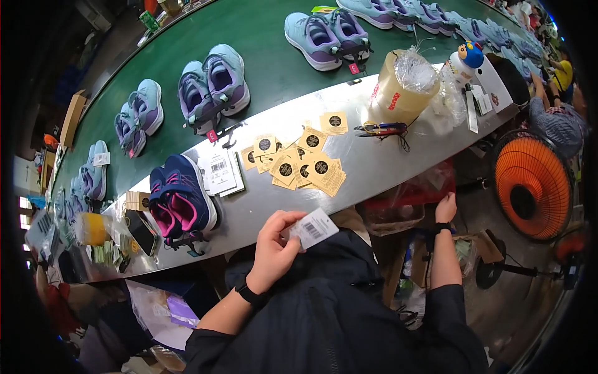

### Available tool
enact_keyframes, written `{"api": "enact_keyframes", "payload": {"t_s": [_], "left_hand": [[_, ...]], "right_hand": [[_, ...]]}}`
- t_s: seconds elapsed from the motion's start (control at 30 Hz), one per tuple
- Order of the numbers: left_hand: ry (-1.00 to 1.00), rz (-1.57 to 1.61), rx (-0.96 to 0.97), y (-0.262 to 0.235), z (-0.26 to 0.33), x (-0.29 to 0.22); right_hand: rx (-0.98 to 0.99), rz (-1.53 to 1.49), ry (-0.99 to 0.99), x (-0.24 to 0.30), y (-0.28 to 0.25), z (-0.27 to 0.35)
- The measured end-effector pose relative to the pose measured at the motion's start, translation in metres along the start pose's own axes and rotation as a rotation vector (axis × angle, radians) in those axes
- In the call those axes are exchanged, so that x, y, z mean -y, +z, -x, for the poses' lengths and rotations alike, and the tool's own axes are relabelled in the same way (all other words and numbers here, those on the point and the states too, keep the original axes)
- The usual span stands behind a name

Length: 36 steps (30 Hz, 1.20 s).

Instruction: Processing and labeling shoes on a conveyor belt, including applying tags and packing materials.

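The left hand [274,246], just below the middle of the frame, pinches a small white barcode tag [313,229] between thumb and fingertips, held in the air in front of the dark jacket and just short of the metal counter [367,156]. The right hand [445,207] reaches down at the right of centre, below the counter edge toward a red bin [423,190]; its fingers are turned away, so I cannot tell whether they grip anything

The tag is held only by one corner, so a loosened pinch would likely drop it onto the lap or the cluttered floor. The orange fan [531,185] at the right edge could, I judge, blow light paper about, and the loose heap of tan hangtags [299,163] in the middle of the counter looks easy to scatter with a sleeve

The counter is a long strip of brushed metal running from lower left to upper right. On it lie a navy and pink pair of shoes [180,199] at the left, white printed sheets [218,172], a large roll of tape [398,90] and scissors [381,129]. Behind it a green conveyor belt [274,62] carries pale blue and purple shoe pairs [213,87]. Other workers sit at the upper right
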<state>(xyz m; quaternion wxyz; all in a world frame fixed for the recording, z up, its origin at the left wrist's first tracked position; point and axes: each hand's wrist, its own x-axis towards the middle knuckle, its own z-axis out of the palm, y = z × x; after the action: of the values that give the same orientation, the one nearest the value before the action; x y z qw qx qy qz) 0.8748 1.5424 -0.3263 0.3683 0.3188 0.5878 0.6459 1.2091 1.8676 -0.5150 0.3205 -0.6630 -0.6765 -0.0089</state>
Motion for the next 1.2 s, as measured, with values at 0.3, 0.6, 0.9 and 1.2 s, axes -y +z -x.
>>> {"api": "enact_keyframes", "payload": {"t_s": [0.3,0.6,0.9,1.2], "left_hand": [[-0.071,0.075,0.114,-0.015,-0.008,0.013],[0.017,0.319,0.093,-0.023,-0.025,-0.008],[0.167,0.144,0.004,-0.047,-0.045,-0.004],[0.139,0.517,0.012,-0.050,-0.051,-0.029]], "right_hand": [[0.234,-0.845,-0.468,0.188,-0.136,0.012],[0.523,-0.234,-1.049,0.347,-0.118,0.038],[1.143,-0.536,-0.750,0.362,-0.107,0.012],[1.157,-0.989,-0.678,0.396,-0.147,0.055]]}}
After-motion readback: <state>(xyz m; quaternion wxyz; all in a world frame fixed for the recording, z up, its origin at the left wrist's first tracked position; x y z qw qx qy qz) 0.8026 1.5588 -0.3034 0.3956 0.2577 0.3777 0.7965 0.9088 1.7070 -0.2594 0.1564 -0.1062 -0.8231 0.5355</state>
